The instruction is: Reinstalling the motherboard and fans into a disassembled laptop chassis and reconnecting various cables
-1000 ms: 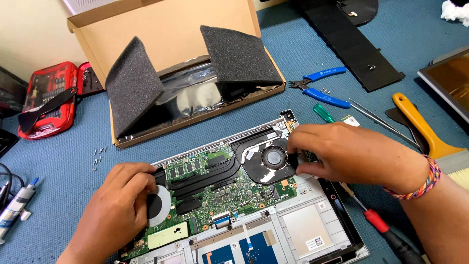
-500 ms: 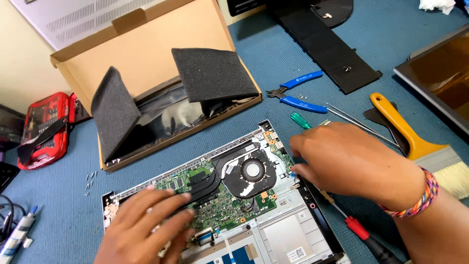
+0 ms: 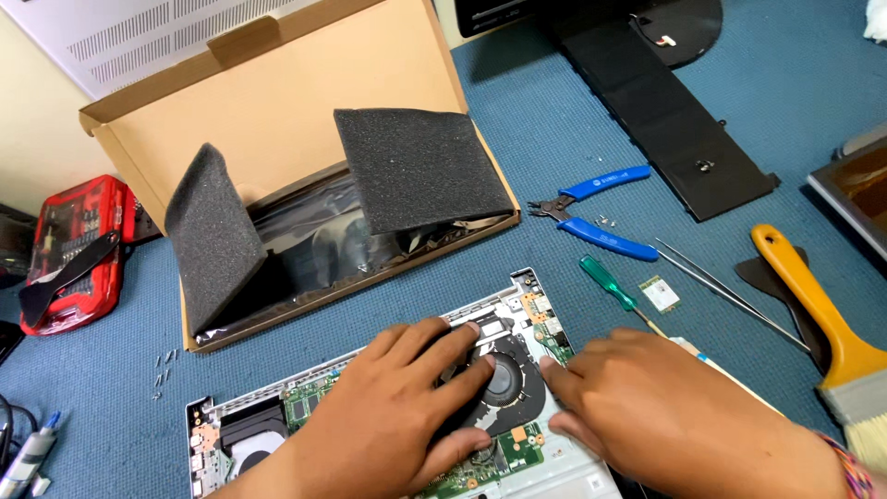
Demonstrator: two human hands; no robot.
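From the head camera, an opened laptop base (image 3: 531,457) lies at the lower edge of the blue surface (image 3: 573,139), its green circuit board and cooling parts exposed. The left hand (image 3: 388,416) lies flat over the middle of the board, fingers spread and pressing down, fingertips touching the round black fan (image 3: 504,383); its grip is open and closes around nothing. The right hand (image 3: 665,416) rests just beside the fan on its right, fingertips on the fan's edge, fingers loosely extended, and nothing shows in its grip either. A second fan (image 3: 254,444) sits near the left end of the base. Behind the laptop stands an open cardboard box (image 3: 277,102) with two dark foam pads (image 3: 416,166) propped inside. To the right lie blue-handled pliers (image 3: 601,217), a green screwdriver (image 3: 610,285), tweezers (image 3: 730,291) and a yellow-handled brush (image 3: 822,323). A red tool case (image 3: 69,249) lies at the far left, and small screws (image 3: 164,374) are scattered near the box.
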